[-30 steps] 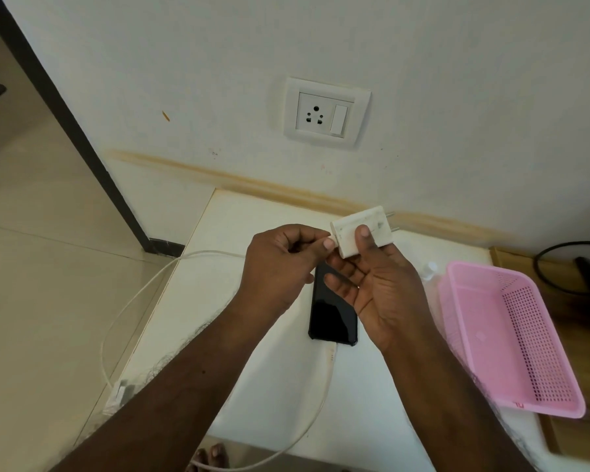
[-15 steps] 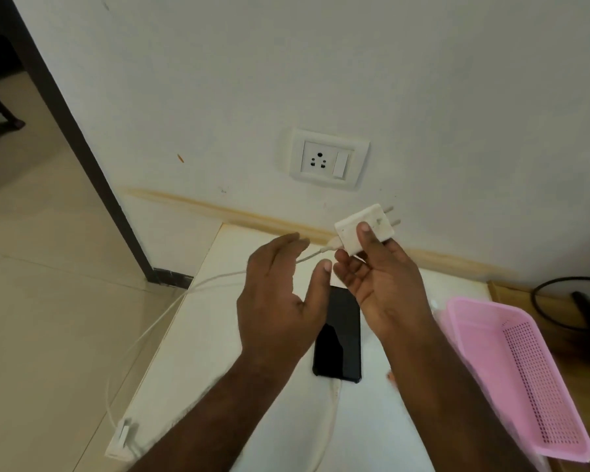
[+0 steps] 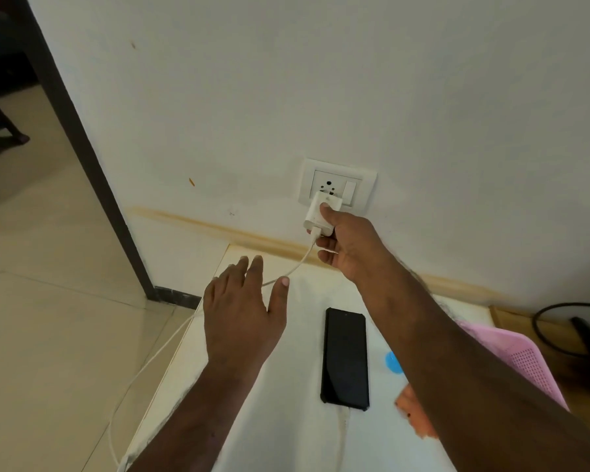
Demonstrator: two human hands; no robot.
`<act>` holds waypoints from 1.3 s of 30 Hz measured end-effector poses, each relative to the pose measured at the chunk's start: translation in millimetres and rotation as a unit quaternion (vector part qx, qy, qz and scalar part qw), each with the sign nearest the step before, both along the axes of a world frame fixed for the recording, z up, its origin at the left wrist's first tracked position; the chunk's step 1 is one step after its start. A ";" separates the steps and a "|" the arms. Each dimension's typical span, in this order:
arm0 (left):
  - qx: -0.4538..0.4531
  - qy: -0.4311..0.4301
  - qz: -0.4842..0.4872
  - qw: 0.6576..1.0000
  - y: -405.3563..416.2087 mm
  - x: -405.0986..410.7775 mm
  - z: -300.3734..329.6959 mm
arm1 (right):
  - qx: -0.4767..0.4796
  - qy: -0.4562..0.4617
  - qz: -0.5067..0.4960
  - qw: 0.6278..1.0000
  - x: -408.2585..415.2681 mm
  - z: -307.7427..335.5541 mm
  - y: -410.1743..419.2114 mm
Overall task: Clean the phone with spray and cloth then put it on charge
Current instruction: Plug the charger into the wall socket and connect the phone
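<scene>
Phone (image 3: 345, 357) flat on table (image 3: 286, 437), cable in. Right hand (image 3: 349, 245) grip pinching charger (image 3: 321, 214) at socket (image 3: 337, 186) — push square, pins level. Left hand (image 3: 244, 313) spread, empty — could steady cable (image 3: 286, 272).

The charger (image 3: 321, 214), its cable (image 3: 171, 338), the wall socket (image 3: 338, 185) and the table (image 3: 286, 420) are all white, while the phone (image 3: 345, 359) is plain glossy black. The basket (image 3: 525, 366) is pink with a fine perforated grid, and the wall (image 3: 321, 80) is off-white with a yellowish stripe low down. The floor (image 3: 48, 301) is beige tile.
</scene>
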State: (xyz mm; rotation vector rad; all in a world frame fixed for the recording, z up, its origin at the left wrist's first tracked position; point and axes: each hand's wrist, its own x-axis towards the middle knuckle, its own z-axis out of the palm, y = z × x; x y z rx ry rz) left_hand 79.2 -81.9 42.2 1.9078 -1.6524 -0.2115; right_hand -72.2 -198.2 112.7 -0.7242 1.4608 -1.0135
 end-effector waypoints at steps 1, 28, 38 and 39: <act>0.009 0.004 0.001 1.000 -0.3 1.0 -1.3 | 0.001 0.002 0.002 1.000 1.5 -3.2 0.0; 0.012 -0.029 -0.041 0.999 0.0 -4.6 -2.1 | -0.021 -0.025 -0.053 0.998 6.7 15.5 -14.9; -0.010 -0.016 -0.032 0.999 -1.6 -5.3 -7.5 | -0.025 -0.048 -0.101 0.993 12.8 16.4 -23.9; -0.011 -0.014 -0.030 0.999 -1.6 -5.5 -7.5 | -0.025 -0.047 -0.103 0.993 12.9 16.6 -24.4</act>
